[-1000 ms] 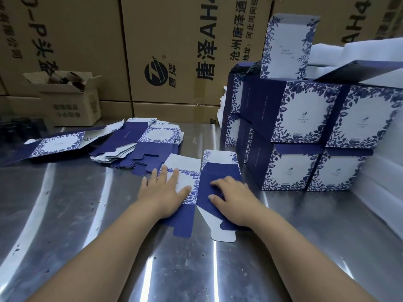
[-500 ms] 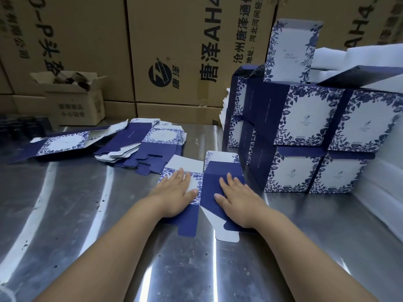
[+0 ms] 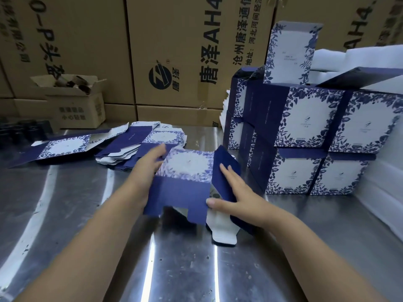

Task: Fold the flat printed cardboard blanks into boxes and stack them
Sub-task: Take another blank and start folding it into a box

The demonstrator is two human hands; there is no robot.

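A person works at a steel tabletop (image 3: 87, 214), raising a blue-and-white printed blank (image 3: 185, 177) into box shape at the near centre. The blank stands half-opened on the tabletop. Its floral white panel tilts up toward the camera, its dark blue bottom flaps hang toward the near edge, and a white tab lies flat on the steel.

The right hand (image 3: 233, 192) lies with straight fingers against the blank's dark blue right-hand panel, its thumb at the corner of the near flap. The left hand (image 3: 150, 168) is at the blank's left side, blurred and partly hidden by the card, so it cannot be told whether it grips or only presses.

To the far left, a loose pile of flat blanks (image 3: 135, 147) is fanned out. A single unfolded blank (image 3: 63, 147) lies apart from it, farther left.

On the right, finished boxes (image 3: 305, 118) are stacked two tiers high against white foam sheets (image 3: 381, 53). Some have their lid flaps raised, though nothing inside them can be seen. One more box (image 3: 290, 53) stands upright on top of the stack.

At the far left, a small brown carton (image 3: 74, 105) sits with its flaps open and holds dark, rounded items too indistinct to name. Large printed shipping cartons (image 3: 174, 51) form a wall behind the tabletop.
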